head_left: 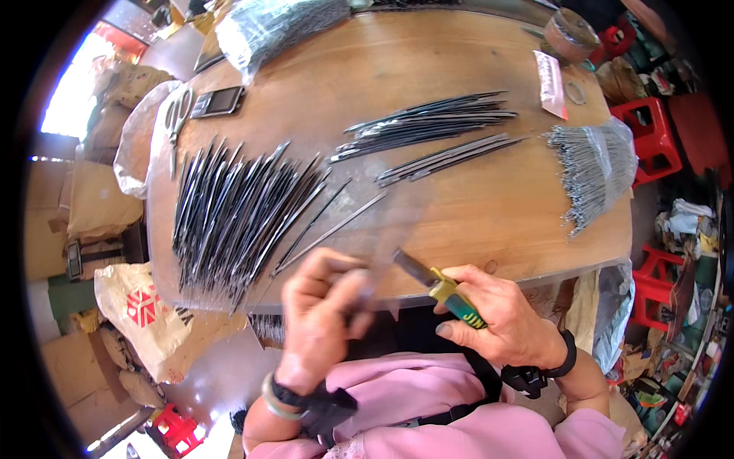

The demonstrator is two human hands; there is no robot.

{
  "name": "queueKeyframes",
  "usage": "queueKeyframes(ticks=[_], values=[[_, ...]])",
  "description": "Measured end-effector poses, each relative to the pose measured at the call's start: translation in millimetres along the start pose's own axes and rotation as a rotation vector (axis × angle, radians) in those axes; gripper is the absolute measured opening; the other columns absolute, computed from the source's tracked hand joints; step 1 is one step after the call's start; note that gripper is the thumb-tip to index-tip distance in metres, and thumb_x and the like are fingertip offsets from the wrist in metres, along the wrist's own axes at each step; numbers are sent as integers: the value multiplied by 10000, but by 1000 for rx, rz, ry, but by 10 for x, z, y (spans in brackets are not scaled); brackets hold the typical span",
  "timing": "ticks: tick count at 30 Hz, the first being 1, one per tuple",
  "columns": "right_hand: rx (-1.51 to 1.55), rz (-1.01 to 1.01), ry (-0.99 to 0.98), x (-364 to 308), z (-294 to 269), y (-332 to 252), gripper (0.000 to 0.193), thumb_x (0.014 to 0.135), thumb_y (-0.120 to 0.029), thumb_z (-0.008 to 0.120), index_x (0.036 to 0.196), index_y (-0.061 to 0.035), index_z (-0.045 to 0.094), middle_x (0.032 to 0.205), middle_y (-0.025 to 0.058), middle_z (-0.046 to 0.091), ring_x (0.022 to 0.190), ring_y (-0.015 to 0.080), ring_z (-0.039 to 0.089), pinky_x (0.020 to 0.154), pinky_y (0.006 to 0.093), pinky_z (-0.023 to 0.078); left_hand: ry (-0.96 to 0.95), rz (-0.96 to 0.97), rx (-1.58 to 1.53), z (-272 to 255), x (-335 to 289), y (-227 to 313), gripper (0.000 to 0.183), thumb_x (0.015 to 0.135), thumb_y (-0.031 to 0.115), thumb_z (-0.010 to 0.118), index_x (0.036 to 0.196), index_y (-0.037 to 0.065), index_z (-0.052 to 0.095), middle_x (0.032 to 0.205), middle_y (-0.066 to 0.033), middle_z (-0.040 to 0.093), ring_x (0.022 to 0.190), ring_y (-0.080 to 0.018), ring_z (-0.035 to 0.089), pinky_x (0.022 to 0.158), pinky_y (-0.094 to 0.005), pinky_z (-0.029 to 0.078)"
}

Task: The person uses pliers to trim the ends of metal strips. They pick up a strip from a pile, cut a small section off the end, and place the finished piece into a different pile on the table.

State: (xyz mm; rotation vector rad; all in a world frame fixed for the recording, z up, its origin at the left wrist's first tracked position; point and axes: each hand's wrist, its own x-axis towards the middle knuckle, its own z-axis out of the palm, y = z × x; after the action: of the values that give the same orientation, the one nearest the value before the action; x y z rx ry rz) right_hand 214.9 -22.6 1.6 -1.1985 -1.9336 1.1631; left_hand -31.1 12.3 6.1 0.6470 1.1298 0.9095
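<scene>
My right hand (501,314) is wrapped round the green-and-yellow handle of a knife (451,294) with a short, dark, wide blade. The blade tip points up and left, over the table's near edge. My left hand (321,310) is beside it, fingers curled in and smeared by motion; what they hold, if anything, I cannot make out. Just beyond my left hand lies a broad heap of thin dark metal rods (237,218), with a few loose ones at its right side. Farther back sit a second bundle of dark rods (428,124) and a smaller row (451,161).
On the wooden table (489,222), scissors (177,122) and a phone (219,102) lie at the left. A plastic-wrapped bundle of thin wires (589,172) rests at the right, below a pink-and-white packet (550,84) and a tape roll (572,37). Red stools (650,138) stand beyond.
</scene>
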Motion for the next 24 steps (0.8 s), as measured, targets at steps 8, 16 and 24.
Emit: queueKeyframes(ticks=[8,16,24], values=[[-39,260,458,-483,-542,122,223,872,-189,728,914,16,649,922,98,671,786,211,667,709,332,519,406,646,1260,-498,169,258,340,818,41,709,1134,-31,607,1049,-126,564,967,-245,574,834,-355,457],[-525,251,467,-418,-1277,319,181,790,-44,718,946,26,656,949,126,623,839,271,646,739,355,511,328,658,1554,-643,499,77,179,830,16,653,1002,-10,612,917,-155,573,872,-358,554,745,-432,451],[-992,-60,142,-312,-1225,637,220,653,5,724,847,-2,620,1035,136,608,899,315,621,734,387,526,94,788,1392,96,479,153,414,782,-16,711,1185,-21,618,915,-109,569,744,-202,584,686,-304,484]])
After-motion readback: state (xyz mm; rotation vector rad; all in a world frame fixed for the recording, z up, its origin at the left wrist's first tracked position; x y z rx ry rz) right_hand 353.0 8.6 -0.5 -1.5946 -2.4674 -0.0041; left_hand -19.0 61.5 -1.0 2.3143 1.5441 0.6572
